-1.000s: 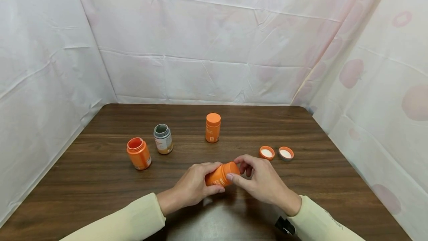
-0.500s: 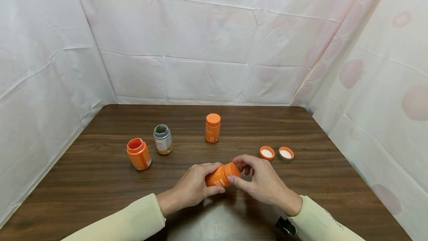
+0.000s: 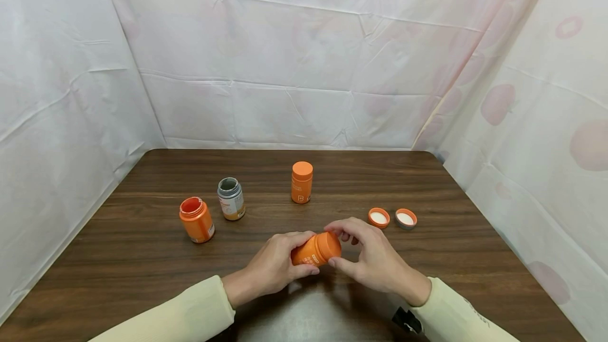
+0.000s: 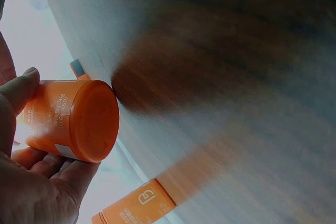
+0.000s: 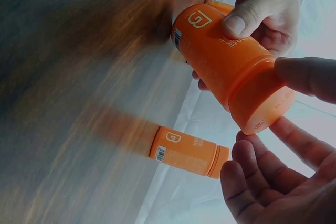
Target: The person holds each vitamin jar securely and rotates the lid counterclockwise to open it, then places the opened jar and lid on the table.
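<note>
My left hand [image 3: 275,264] grips an orange pill bottle [image 3: 307,251] round its body, tilted with its orange lid [image 3: 329,245] toward the right. At the lid, my right hand [image 3: 372,252] has its thumb on one side and its index finger on the other. The right wrist view shows the lid [image 5: 262,100] seated on the bottle [image 5: 210,51], with the other right fingers curled loosely below. The bottle's base [image 4: 97,121] faces the camera in the left wrist view.
A second lidded orange bottle [image 3: 302,183] stands upright farther back. Left of it are an uncapped grey bottle [image 3: 231,202] and an uncapped orange bottle [image 3: 197,223]. An orange lid [image 3: 378,217] and a grey-rimmed lid [image 3: 406,218] lie upturned on the wooden table [image 3: 456,257].
My right thumb has slid from the front of the lid down to its lower edge, and the index finger has shifted left over the top. The left hand keeps its grip.
</note>
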Demonstrator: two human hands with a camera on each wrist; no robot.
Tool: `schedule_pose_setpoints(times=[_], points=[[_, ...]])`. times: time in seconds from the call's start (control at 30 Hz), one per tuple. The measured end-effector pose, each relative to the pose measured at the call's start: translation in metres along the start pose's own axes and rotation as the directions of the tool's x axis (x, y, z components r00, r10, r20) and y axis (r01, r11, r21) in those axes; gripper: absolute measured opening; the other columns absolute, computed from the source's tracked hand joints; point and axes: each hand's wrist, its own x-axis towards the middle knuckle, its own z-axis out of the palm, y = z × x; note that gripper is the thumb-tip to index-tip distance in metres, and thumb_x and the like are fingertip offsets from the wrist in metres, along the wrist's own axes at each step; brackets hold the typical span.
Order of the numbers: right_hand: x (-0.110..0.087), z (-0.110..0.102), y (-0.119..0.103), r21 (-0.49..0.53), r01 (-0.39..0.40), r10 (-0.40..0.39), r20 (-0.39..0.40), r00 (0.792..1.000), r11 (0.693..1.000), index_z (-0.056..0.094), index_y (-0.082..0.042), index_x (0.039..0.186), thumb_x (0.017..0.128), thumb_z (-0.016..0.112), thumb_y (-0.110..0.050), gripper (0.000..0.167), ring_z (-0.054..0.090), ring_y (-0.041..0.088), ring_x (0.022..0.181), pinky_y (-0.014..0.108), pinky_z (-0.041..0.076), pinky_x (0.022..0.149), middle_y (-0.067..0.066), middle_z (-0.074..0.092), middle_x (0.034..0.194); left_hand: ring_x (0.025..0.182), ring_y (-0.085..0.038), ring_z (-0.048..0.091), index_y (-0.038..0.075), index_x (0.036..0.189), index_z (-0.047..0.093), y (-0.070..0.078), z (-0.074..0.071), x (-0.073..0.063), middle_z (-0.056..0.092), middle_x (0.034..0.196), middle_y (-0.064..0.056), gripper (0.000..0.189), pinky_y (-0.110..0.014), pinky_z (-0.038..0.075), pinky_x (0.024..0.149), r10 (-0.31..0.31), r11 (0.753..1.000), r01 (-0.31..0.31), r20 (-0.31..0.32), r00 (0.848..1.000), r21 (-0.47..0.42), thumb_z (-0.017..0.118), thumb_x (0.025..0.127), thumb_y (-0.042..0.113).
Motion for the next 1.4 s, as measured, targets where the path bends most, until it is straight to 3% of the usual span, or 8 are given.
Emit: schedule_pose_setpoints(times=[0.47,0.63,0.83,1.0,1.2,1.4], points=[[0.0018,-0.0032,-0.0009,0.032,0.076,-0.077,0.024,0.997,0.997,0.067,-0.022,0.123,0.070,0.088,0.005,0.063,0.060,0.014,0.103,0.031,0.051,0.079,-0.011,0.064,0.121,0.087,-0.004,0.062,0.024,0.129,0.066,-0.0002,0.0002,0.0001,0.068,0.109,0.011,0.049,-0.027,0.053,0.078,0.008,1.000,-0.008,-0.004,1.000,0.014,0.086,0.085,0.025],[0.0017,-0.0020,-0.0006,0.030,0.084,-0.084,0.012,0.996,0.996,0.065,-0.022,0.127,0.073,0.091,-0.003,0.062,0.061,0.014,0.104,0.032,0.052,0.080,-0.008,0.064,0.122,0.086,-0.004,0.061,0.024,0.129,0.067,0.0005,0.0000,0.0001,0.068,0.109,0.010,0.047,-0.026,0.052,0.077,0.002,1.000,-0.002,-0.001,1.000,0.009,0.086,0.085,0.025],[0.0016,0.0005,-0.0010,-0.002,-0.004,0.004,-0.034,0.999,1.000,0.067,-0.021,0.124,0.082,0.089,-0.030,0.048,0.059,0.009,0.093,0.029,0.052,0.077,-0.011,0.066,0.110,0.084,-0.004,0.061,0.023,0.129,0.067,0.0002,0.0000,0.0000,0.069,0.110,0.009,0.047,-0.024,0.052,0.076,-0.004,1.000,0.004,0.000,1.000,0.007,0.086,0.086,0.025],[0.0015,0.0015,-0.0037,-0.020,-0.116,0.115,-0.045,0.992,0.993,0.069,-0.018,0.117,0.084,0.085,-0.043,0.044,0.058,0.011,0.084,0.030,0.051,0.072,-0.010,0.066,0.099,0.086,-0.004,0.061,0.022,0.129,0.067,-0.0007,0.0006,-0.0004,0.069,0.112,0.008,0.048,-0.025,0.053,0.078,-0.005,1.000,0.005,-0.005,1.000,0.011,0.086,0.086,0.026],[0.0019,0.0013,-0.0062,-0.006,-0.240,0.240,0.001,0.971,0.971,0.070,-0.023,0.113,0.086,0.081,-0.050,0.040,0.059,0.017,0.079,0.027,0.049,0.067,-0.009,0.065,0.093,0.088,-0.004,0.062,0.022,0.130,0.066,-0.0008,0.0009,-0.0004,0.069,0.114,0.008,0.049,-0.026,0.053,0.080,-0.005,1.000,0.005,-0.006,1.000,0.012,0.086,0.086,0.025],[0.0034,0.0012,-0.0064,-0.011,-0.269,0.269,0.017,0.963,0.963,0.070,-0.022,0.110,0.086,0.080,-0.052,0.039,0.057,0.013,0.073,0.025,0.046,0.061,-0.008,0.065,0.088,0.087,-0.004,0.062,0.023,0.129,0.067,-0.0006,0.0006,-0.0001,0.069,0.110,0.010,0.047,-0.025,0.053,0.078,-0.004,1.000,0.004,-0.006,1.000,0.008,0.086,0.086,0.024]])
